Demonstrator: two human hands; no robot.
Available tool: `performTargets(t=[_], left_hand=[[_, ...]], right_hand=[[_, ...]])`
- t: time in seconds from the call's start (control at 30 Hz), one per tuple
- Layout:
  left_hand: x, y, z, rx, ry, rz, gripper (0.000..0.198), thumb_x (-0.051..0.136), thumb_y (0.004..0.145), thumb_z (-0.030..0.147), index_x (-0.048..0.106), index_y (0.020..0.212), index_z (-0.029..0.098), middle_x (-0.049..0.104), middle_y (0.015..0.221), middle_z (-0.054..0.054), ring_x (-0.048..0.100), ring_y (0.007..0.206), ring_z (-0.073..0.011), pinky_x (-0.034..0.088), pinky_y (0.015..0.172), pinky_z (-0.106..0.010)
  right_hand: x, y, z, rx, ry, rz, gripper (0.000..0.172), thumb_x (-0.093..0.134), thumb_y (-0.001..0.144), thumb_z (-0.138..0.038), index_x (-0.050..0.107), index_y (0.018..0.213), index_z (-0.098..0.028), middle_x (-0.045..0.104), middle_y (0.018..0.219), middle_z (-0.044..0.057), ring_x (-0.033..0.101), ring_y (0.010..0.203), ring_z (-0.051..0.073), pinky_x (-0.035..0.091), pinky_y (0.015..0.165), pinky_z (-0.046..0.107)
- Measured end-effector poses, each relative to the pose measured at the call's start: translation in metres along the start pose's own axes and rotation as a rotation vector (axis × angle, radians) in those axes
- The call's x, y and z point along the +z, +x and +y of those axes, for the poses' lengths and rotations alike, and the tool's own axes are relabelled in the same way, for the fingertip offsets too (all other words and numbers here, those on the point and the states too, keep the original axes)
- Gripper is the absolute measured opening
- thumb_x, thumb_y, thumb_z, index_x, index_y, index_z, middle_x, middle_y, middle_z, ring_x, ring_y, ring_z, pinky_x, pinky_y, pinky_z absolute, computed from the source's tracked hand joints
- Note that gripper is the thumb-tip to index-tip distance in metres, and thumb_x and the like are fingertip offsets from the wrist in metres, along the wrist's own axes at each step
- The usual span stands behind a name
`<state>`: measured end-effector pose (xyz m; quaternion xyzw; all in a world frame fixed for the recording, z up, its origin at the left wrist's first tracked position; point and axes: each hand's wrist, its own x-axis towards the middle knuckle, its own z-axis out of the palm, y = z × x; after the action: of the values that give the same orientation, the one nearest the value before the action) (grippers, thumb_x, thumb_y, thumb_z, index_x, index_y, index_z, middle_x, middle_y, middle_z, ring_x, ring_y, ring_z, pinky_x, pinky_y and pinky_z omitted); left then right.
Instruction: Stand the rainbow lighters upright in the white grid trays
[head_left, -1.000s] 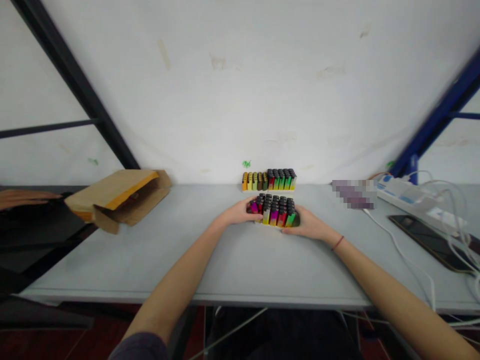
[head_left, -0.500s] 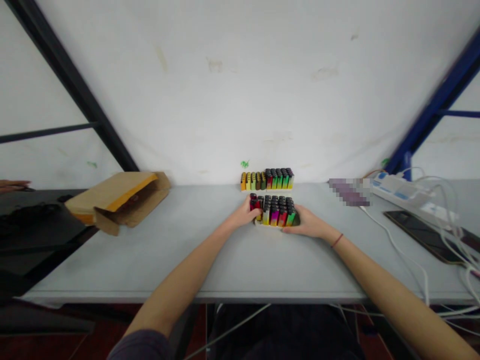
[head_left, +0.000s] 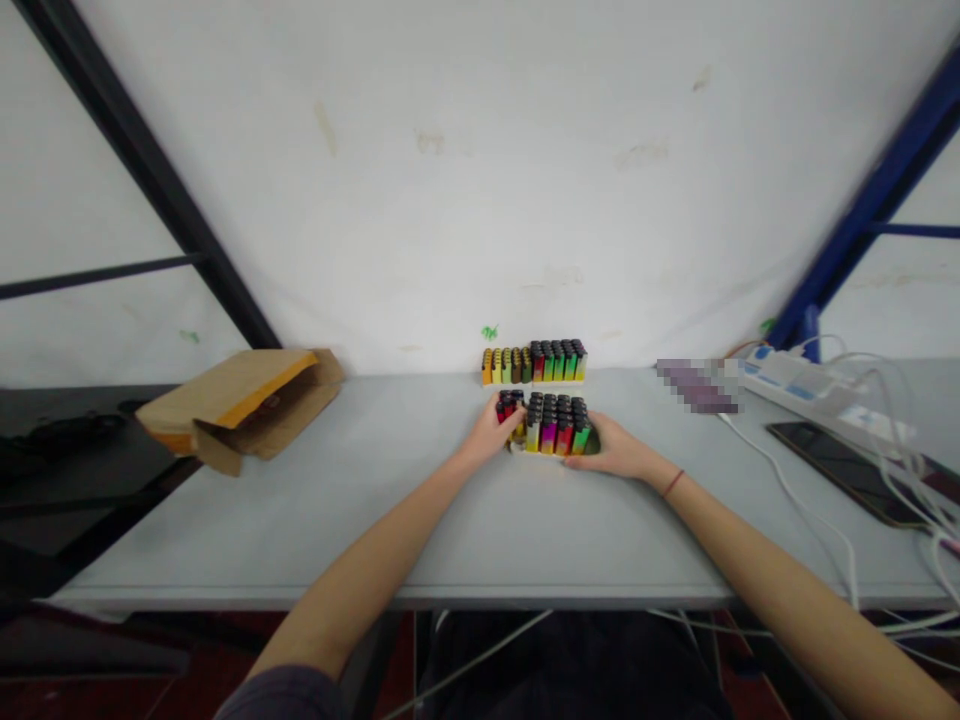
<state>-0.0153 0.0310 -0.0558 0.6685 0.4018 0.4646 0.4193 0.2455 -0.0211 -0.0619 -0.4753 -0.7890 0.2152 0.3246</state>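
Upright lighters with black tops and coloured bodies point(head_left: 556, 425) fill a white tray point(head_left: 551, 454) on the table in front of me. My left hand point(head_left: 487, 432) closes round several lighters point(head_left: 509, 403), some of them red, at the tray's left end. Whether they stand in the tray or are lifted, I cannot tell. My right hand point(head_left: 611, 447) grips the tray's right end, with its thumb along the near side and its fingers partly hidden behind. Just behind stand two more blocks: yellow-topped lighters point(head_left: 507, 366) on the left and black-topped lighters point(head_left: 559, 361) on the right.
On the left lies an open cardboard box point(head_left: 240, 400). To the right are a pixelated purple item point(head_left: 697, 387), a white power strip point(head_left: 821, 395) and a dark phone point(head_left: 844, 472) among white cables point(head_left: 806, 502). A white wall point(head_left: 420, 220) closes off the back.
My left hand and the lighters in it have shifted slightly at the tray's left end. My right hand stays on the tray. The hand at the far left edge is out of view now.
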Motion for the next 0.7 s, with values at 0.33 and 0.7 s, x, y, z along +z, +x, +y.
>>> performTargets(t=[0.33,0.7], left_hand=[[-0.037,0.030,0.008,-0.232,0.130,0.395,0.029,0.067,0.086,0.038,0.063,0.105,0.016,0.075,0.101,-0.009,0.071,0.097,-0.0248,0.055,0.085,-0.034],[-0.048,0.072,0.005,-0.451,1.010,0.332,0.040,0.060,0.092,0.040,0.065,0.126,0.019,0.070,0.133,-0.022,0.060,0.132,-0.0378,0.046,0.104,-0.048]], right_hand=[[0.000,-0.001,0.000,0.018,-0.027,-0.007,0.086,0.086,0.071,-0.060,0.060,0.137,-0.012,0.067,0.140,0.022,0.064,0.126,0.041,0.048,0.112,0.059],[0.000,-0.003,-0.002,0.008,-0.051,-0.007,0.079,0.084,0.073,-0.059,0.061,0.134,-0.013,0.070,0.134,0.021,0.066,0.120,0.040,0.051,0.108,0.058]])
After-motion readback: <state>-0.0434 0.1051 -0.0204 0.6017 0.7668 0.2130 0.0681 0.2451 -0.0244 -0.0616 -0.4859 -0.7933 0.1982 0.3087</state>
